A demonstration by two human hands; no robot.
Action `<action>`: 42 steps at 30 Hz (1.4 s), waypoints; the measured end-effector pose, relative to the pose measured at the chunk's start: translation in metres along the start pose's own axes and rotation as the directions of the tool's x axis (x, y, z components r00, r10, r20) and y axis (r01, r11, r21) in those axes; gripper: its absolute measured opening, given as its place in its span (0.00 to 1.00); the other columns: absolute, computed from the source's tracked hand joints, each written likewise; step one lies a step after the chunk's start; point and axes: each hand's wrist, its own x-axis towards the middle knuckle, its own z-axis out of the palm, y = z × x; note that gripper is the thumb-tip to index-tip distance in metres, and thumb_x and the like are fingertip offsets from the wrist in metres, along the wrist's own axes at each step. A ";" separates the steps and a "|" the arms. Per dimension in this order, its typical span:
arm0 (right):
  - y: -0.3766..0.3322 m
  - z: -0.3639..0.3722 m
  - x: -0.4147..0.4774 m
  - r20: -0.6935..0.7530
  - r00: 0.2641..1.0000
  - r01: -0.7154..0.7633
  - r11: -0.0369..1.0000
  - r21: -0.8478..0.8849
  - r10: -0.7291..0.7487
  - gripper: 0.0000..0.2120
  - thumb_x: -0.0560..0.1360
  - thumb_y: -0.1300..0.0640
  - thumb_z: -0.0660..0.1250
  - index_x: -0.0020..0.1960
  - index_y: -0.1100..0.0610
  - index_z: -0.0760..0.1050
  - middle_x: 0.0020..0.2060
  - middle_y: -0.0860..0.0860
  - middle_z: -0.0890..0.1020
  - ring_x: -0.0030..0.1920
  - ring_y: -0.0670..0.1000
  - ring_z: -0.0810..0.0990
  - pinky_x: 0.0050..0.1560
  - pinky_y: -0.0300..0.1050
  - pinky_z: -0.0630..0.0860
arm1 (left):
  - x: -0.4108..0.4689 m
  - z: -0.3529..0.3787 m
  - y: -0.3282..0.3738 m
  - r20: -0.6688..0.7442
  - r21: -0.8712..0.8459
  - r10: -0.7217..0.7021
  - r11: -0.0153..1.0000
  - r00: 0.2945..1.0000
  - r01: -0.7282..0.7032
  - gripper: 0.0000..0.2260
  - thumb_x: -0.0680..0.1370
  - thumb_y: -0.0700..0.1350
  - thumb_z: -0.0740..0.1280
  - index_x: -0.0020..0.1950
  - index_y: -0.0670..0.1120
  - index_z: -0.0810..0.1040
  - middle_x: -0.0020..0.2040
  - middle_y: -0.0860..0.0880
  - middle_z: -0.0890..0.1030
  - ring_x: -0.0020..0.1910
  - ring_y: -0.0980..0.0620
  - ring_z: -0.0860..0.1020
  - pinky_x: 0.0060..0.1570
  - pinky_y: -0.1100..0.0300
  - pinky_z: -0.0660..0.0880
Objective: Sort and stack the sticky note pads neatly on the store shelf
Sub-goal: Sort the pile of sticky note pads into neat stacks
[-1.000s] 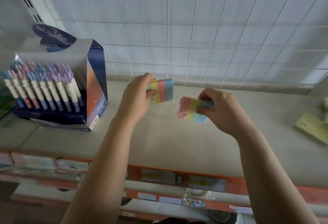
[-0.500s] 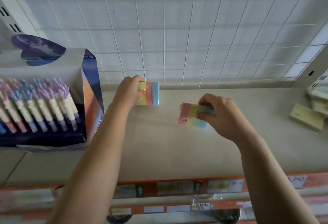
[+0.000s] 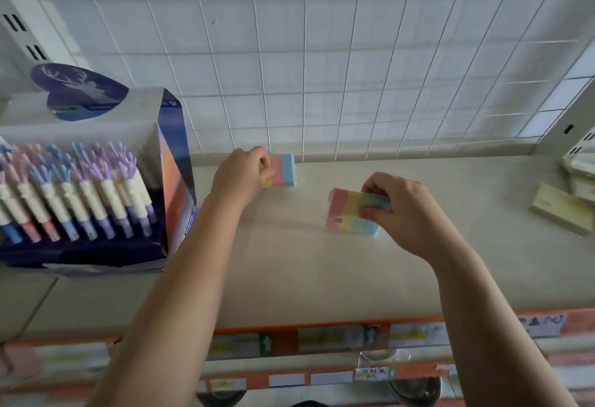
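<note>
My left hand (image 3: 240, 174) has carried its pad (image 3: 283, 170) to the shelf's (image 3: 306, 271) back edge and pinches it there. My right hand (image 3: 402, 210) grips the second pad (image 3: 349, 210); stacking likely next.

Rear pad: pastel-striped paper sticky note block (image 3: 285, 170), upright, frame centre.
Front pad: matching striped block (image 3: 346, 210), tilted, right of centre.

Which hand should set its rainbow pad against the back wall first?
Probably the left hand: the left pad is beside the wire grid at the back; the right hand holds the right pad mid-shelf.
</note>
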 end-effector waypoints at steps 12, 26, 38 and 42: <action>-0.005 0.010 0.003 0.031 0.999 0.019 1.000 0.015 -0.020 0.08 0.69 0.60 0.71 0.44 0.52 0.73 0.39 0.48 0.78 0.39 0.48 0.72 0.36 0.33 0.65 | -0.019 0.007 -0.003 -0.077 -0.187 -0.095 0.979 0.993 0.079 0.23 0.69 0.53 0.74 0.60 0.45 0.80 0.57 0.42 0.81 0.56 0.42 0.76 0.54 0.53 0.71; -0.001 0.014 0.005 0.005 1.000 0.017 1.000 0.026 -0.017 0.09 0.70 0.59 0.72 0.45 0.51 0.74 0.39 0.49 0.78 0.38 0.48 0.73 0.36 0.36 0.67 | -0.014 0.014 -0.008 -0.107 -0.199 -0.089 0.978 0.990 0.066 0.24 0.72 0.52 0.72 0.66 0.46 0.76 0.59 0.43 0.79 0.58 0.43 0.74 0.53 0.55 0.68; 0.002 0.019 0.009 -0.039 0.999 -0.025 0.995 0.094 0.028 0.07 0.70 0.59 0.72 0.45 0.53 0.76 0.35 0.48 0.78 0.35 0.45 0.73 0.34 0.30 0.66 | -0.023 -0.007 0.007 -0.146 0.141 0.033 0.990 0.989 -0.013 0.16 0.76 0.53 0.66 0.60 0.46 0.77 0.55 0.45 0.75 0.58 0.43 0.71 0.48 0.52 0.71; -0.003 0.019 0.019 -0.030 1.000 -0.004 0.991 0.133 0.008 0.07 0.69 0.60 0.72 0.45 0.53 0.76 0.34 0.47 0.78 0.35 0.45 0.73 0.34 0.30 0.66 | -0.040 -0.016 0.015 -0.098 0.165 0.061 0.985 0.993 -0.044 0.13 0.77 0.52 0.64 0.58 0.47 0.77 0.53 0.46 0.77 0.54 0.43 0.74 0.45 0.53 0.72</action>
